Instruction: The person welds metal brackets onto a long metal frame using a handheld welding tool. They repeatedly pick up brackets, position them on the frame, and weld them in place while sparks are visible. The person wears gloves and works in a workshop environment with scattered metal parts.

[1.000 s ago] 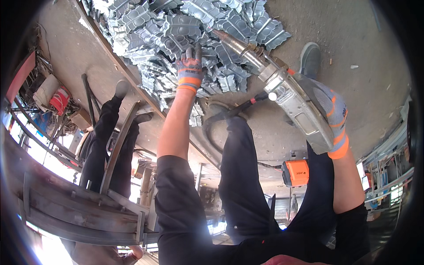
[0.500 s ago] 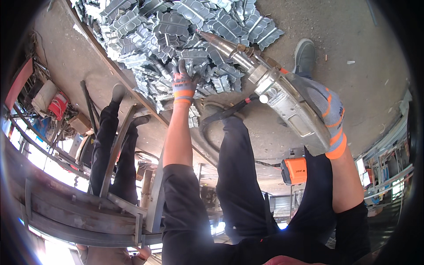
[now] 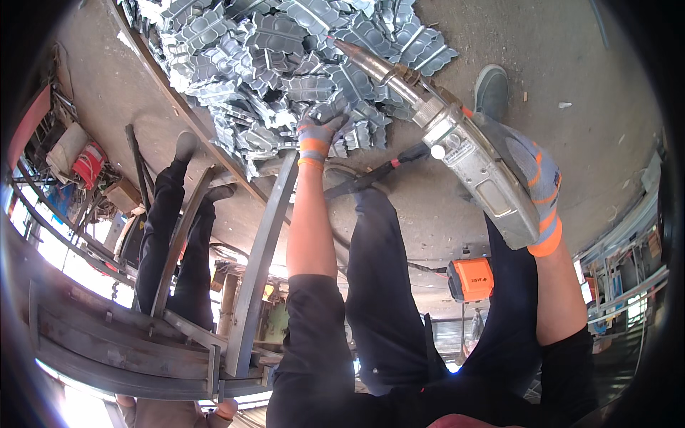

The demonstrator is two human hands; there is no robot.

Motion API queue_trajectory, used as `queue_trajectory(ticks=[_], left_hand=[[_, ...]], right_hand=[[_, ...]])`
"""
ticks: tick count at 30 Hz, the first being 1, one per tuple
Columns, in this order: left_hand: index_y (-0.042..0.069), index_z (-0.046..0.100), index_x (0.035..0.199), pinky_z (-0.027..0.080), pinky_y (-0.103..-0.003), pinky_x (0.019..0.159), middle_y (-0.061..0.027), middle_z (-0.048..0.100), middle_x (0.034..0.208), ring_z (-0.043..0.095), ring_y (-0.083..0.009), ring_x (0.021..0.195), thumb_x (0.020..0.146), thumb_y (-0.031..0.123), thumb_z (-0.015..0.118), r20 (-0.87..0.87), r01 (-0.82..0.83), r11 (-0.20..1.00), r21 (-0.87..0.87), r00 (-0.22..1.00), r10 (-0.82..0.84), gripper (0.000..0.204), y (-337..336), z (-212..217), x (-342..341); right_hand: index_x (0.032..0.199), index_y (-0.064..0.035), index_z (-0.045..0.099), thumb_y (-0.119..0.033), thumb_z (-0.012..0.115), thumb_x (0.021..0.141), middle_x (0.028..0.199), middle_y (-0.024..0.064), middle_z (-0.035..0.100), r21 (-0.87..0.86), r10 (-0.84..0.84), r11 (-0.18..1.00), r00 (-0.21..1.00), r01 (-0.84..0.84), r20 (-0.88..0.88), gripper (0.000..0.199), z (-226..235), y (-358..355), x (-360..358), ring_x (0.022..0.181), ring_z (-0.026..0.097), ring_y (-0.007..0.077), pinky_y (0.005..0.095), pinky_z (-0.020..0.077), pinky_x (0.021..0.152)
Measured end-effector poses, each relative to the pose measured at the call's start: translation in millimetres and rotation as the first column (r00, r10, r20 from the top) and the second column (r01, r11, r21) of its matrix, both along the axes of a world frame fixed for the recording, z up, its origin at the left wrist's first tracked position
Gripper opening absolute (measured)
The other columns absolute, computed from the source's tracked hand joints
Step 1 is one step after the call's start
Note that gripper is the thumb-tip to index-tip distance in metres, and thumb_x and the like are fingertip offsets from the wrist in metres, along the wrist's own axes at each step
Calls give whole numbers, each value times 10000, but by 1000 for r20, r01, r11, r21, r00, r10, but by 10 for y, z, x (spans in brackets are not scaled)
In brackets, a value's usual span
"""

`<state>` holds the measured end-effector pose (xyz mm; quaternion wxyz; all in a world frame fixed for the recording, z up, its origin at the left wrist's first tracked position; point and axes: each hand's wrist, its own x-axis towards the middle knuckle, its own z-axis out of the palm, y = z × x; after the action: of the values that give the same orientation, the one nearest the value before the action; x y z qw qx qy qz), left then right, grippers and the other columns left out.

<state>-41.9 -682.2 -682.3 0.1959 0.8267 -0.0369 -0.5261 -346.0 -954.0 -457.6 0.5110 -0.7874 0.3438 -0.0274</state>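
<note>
A heap of silvery, leaf-shaped stamped metal pieces [image 3: 282, 36] covers the floor ahead of me. My left hand [image 3: 317, 132], in a grey and orange work glove, reaches to the near edge of this heap. Its thumb stands apart from the fingers, whose dark tips blend with the metal; no piece is plainly held. My right hand [image 3: 536, 171], gloved alike, is closed round a metal handheld welding gun [image 3: 464, 160] with a long pointed nozzle. The gun points up and left, its tip over the heap. A dark cable [image 3: 378, 175] runs near its body.
An upright steel bar [image 3: 260, 271] stands left of my left forearm, near a curved steel frame [image 3: 128, 357]. Another person's legs [image 3: 168, 235] are at the left. An orange box [image 3: 471, 279] shows between my legs. A long strip [image 3: 168, 89] borders the heap.
My left hand has moved right and slightly nearer along the heap's edge, its fingers now turned more to the right. The welding gun has shifted slightly right with my right hand.
</note>
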Motion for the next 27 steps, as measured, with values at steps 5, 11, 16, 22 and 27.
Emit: queue_trajectory(ticks=[5, 11, 16, 22, 27], left_hand=[[4, 677, 1369, 489, -409, 1149, -238, 706, 1335, 584, -356, 1398, 701, 310, 989, 178, 127, 991, -37, 977, -118, 799, -370, -468, -636], [19, 636, 1454, 488, -467, 1156, -326, 605, 1416, 601, -434, 1333, 657, 542, 949, -40, 87, 994, -63, 995, -89, 1004, -568, -1043, -1028], [140, 670, 1431, 521, -487, 1130, -314, 437, 1578, 603, -484, 1321, 717, 497, 919, 163, 875, 475, -95, 484, -860, 835, -800, -438, -369], [315, 474, 1632, 519, -535, 1127, -231, 386, 1702, 526, -470, 1457, 1020, 340, 640, -102, 954, -119, 276, -94, -990, 635, -795, -170, 490], [261, 583, 1537, 533, -515, 1065, -138, 384, 1725, 572, -400, 1425, 1058, 291, 555, -54, 874, -282, 396, -284, -957, 480, -455, -396, 398]], right_hand=[[1286, -24, 716, -136, 862, 809, 1236, 163, 747, 10, 7, 1000, 1000, -7, -10, 512, -19, 22, 57, 1074, 751, 350, 406, 605, 925], [1281, -24, 717, -137, 863, 808, 1242, 166, 744, 17, 18, 1000, 1000, -18, -17, 508, -73, 68, 110, 1078, 749, 355, 412, 605, 926], [1281, -24, 716, -140, 864, 808, 1247, 170, 741, 44, -5, 999, 999, 7, -53, 509, -90, 59, 26, 1078, 748, 360, 417, 604, 930], [1297, -43, 717, -146, 854, 821, 1272, 168, 732, 32, -36, 999, 998, 38, -45, 506, -2, 69, 45, 1100, 739, 366, 420, 595, 938], [1340, -59, 711, -161, 833, 853, 1299, 162, 730, 61, 11, 998, 998, -7, -65, 513, 43, 90, -14, 1127, 737, 349, 414, 589, 951]])
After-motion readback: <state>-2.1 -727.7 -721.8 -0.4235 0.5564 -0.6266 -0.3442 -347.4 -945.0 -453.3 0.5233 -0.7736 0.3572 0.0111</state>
